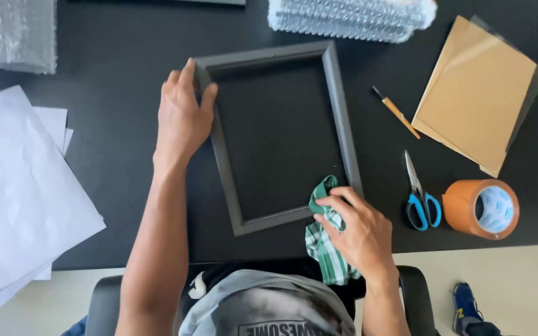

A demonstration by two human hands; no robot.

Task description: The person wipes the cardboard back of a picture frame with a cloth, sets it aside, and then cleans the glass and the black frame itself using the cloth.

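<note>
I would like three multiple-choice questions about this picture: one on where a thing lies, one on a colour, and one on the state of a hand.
1. Where do the scissors lie?
A. Between the frame and the tape roll
B. On the white paper
C. Inside the frame

2. What colour is the cloth?
A. Red
B. Green and white checked
C. Plain yellow

3. What does the left hand do?
A. Holds the tape roll
B. Hangs off the table
C. Grips the black frame's corner

Answers: 1 A, they lie right of the black frame, beside the brown tape roll. 2 B, the checks show under the right hand. 3 C, fingers wrap the upper left corner.
</note>
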